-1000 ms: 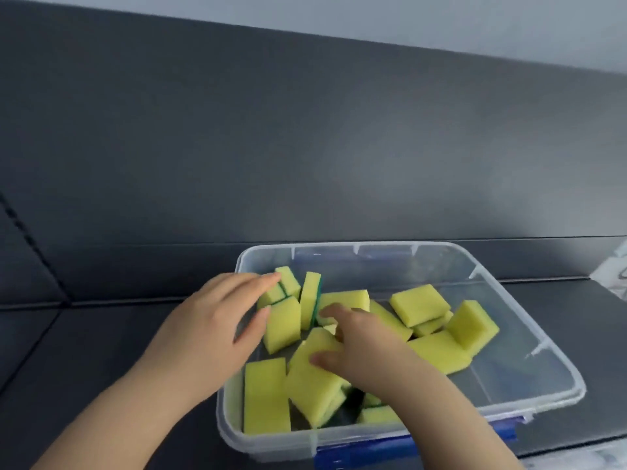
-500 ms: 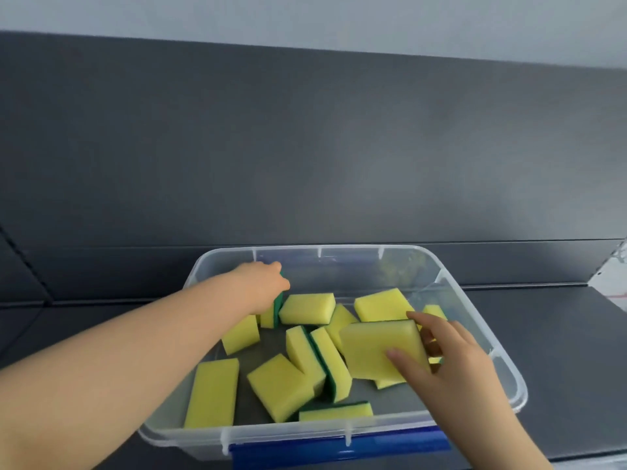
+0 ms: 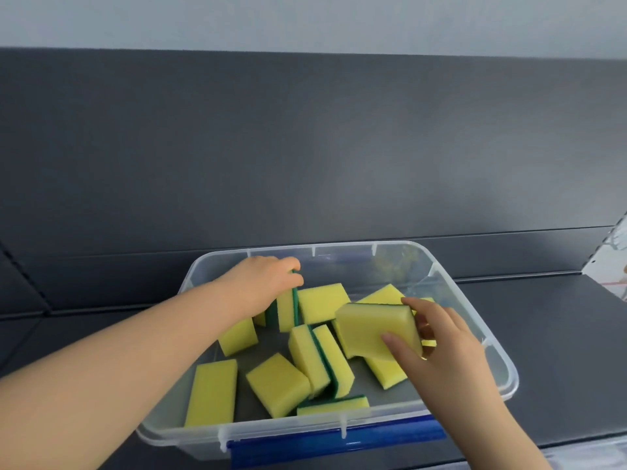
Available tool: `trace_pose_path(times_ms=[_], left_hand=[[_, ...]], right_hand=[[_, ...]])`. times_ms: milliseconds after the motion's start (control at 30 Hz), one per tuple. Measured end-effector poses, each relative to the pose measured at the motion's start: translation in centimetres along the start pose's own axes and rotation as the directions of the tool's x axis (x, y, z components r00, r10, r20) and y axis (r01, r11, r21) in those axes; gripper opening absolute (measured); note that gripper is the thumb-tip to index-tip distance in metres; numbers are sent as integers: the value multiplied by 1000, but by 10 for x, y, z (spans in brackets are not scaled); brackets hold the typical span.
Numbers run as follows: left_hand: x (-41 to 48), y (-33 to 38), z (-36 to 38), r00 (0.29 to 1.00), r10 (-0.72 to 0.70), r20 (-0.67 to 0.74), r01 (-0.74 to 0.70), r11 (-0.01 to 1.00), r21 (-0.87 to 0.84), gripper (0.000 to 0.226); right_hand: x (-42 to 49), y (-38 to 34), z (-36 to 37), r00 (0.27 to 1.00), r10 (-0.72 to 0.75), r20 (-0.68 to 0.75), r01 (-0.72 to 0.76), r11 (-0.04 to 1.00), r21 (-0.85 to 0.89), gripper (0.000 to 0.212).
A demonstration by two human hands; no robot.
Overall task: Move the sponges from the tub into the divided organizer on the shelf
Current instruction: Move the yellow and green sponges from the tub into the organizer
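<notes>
Reaching into the tub (image 3: 502, 354) with both arms. Your left grip (image 3: 264, 283) is curled over the top of an upright sponge (image 3: 286, 310) at the back left. It stands on edge with its green side to the right, touching another one beside it. Your right grip (image 3: 448, 351) pinches a second sponge (image 3: 371, 329), thumb on the yellow face, fingers behind, tilted above the others in the right half. Remaining sponges (image 3: 210, 391) lie loose on the tub floor: some flat, two leaning together mid-tub. The tub sits on the dark desk (image 3: 559, 334), blue latch (image 3: 339, 442) at its near edge.
</notes>
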State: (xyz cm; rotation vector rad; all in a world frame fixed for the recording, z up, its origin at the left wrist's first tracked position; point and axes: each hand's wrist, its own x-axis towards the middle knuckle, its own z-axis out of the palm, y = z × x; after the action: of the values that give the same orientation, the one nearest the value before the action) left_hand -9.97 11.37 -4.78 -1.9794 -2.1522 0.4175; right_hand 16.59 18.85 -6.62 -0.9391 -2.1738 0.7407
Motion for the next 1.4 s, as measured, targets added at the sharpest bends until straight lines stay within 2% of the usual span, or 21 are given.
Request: trace_pose_path(times_ms=[67, 133, 200, 267, 400, 500, 600, 767, 867, 967, 1167, 1267, 1400], left_hand=[[-13, 3, -9, 994, -21, -105, 21, 1000, -3, 49], [-30, 8, -19, 973, -77, -216, 51, 991, -123, 38], [-47, 15, -29, 945, -115, -305, 37, 967, -250, 37], [-65, 23, -34, 934, -187, -304, 66, 928, -368, 41], [-97, 28, -35, 869, -442, -222, 186, 708, -681, 41], [-125, 27, -40, 798, -511, -320, 159, 690, -706, 46], [-165, 21, -44, 734, -548, -400, 135, 695, -706, 34], [-262, -3, -35, 621, -623, -476, 173, 702, -691, 34], [-339, -21, -23, 575, -673, -465, 235, 681, -694, 34], [-431, -38, -7, 515, -758, -401, 342, 610, -715, 37], [-594, -57, 36, 271, -917, -292, 457, 389, -800, 36], [-645, -63, 44, 241, -933, -266, 473, 353, -807, 41], [-690, -80, 51, 217, -936, -276, 504, 350, -790, 40]], right_hand=[[1, 0, 4, 1000, 13, 21, -13, 1000, 12, 48], [4, -1, 10, 999, 13, 33, -13, 1000, 17, 48], [6, -3, 15, 999, 18, 44, -19, 999, 39, 48], [9, -5, 21, 999, 18, 48, -22, 997, 72, 47], [12, -17, 32, 999, -15, 41, 10, 993, 116, 46], [7, -37, 39, 997, -72, 13, 69, 985, 156, 45], [-6, -70, 50, 990, -141, -29, 144, 969, 200, 44], [-46, -140, 90, 969, -235, -71, 246, 912, 329, 41], [-85, -192, 126, 955, -288, -71, 292, 875, 386, 44], [-135, -249, 171, 933, -358, 24, 308, 833, 460, 48], [-219, -365, 253, 827, -542, 149, 407, 760, 506, 46], [-250, -408, 278, 779, -599, 185, 426, 723, 544, 46], [-270, -442, 307, 778, -585, 229, 373, 723, 582, 39]])
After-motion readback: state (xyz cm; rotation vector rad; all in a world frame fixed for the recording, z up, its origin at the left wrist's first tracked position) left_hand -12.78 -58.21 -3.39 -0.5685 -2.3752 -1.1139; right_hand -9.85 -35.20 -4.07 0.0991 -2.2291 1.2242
